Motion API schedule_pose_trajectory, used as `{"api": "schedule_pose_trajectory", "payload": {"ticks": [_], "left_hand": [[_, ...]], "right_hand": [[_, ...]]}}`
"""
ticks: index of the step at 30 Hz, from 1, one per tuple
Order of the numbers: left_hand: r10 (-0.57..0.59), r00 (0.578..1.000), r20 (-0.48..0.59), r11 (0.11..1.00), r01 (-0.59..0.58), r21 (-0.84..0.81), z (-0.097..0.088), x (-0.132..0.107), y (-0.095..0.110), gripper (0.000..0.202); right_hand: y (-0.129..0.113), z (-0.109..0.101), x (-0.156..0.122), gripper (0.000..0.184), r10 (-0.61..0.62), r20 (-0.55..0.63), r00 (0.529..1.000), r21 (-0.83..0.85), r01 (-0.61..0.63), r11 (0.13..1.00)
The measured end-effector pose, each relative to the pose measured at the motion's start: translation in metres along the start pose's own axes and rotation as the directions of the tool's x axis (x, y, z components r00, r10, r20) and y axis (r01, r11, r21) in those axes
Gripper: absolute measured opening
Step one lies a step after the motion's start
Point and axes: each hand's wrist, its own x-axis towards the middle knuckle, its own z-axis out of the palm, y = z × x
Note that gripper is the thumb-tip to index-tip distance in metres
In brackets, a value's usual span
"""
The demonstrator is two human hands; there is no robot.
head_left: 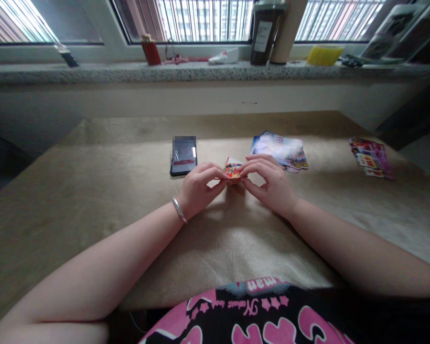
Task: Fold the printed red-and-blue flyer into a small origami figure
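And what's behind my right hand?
Behind your right hand lies a spread of glossy printed cards. The hand hides part of its near-left edge, so I can't see that bit.

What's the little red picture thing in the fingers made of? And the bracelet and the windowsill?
Red patterned piece: probably printed paper or thin card, being thin and colourful; gloss unclear. Bracelet: likely polished metal, silvery with bright highlights. Windowsill: seemingly granite-like stone, dull grey and speckled.

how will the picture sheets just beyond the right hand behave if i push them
The picture sheets would probably slide apart rather than move as one, since their edges lie offset. They look thin and flat, so likely light and somewhat bendy. Their pale sheen hints at a glossy, perhaps slippery face.
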Motion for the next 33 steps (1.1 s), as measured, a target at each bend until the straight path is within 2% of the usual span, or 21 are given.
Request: {"api": "schedule_pose_trajectory", "payload": {"ticks": [6,10,15,21,27,33], "left_hand": [[0.031,0.999,0.035,0.999,-0.032,0.040,0.0011,0.0005,0.0014,0.006],[0.056,0.998,0.017,0.997,-0.057,0.043,0.0015,0.0003,0.0018,0.005],[0.049,0.999,-0.013,0.999,-0.049,0.000,0.0011,-0.0005,0.0003,0.006],[0.028,0.999,0.025,1.000,-0.028,0.006,0.0018,-0.0004,0.0009,0.006],[0.091,0.995,0.026,0.996,-0.092,0.012,0.0003,0.0000,0.0030,0.005],[0.099,0.995,0.024,0.992,-0.101,0.070,0.0001,0.0002,0.0025,0.008]], "right_hand": [[-0.0007,0.0008,-0.0001,0.006,-0.009,0.021,1.000,0.009,0.009,1.000],[-0.0042,0.0005,0.0003,0.008,-0.015,0.016,1.000,0.002,0.015,1.000],[-0.0023,0.0007,-0.0010,0.010,0.003,0.016,1.000,0.015,-0.003,1.000],[-0.0017,0.0024,-0.0006,0.007,-0.005,0.004,1.000,0.019,0.005,1.000],[-0.0057,0.0025,-0.0011,0.008,0.006,0.040,0.999,0.015,-0.007,1.000],[-0.0052,0.0020,-0.0009,0.009,0.012,0.043,0.999,0.051,-0.014,0.999]]}}
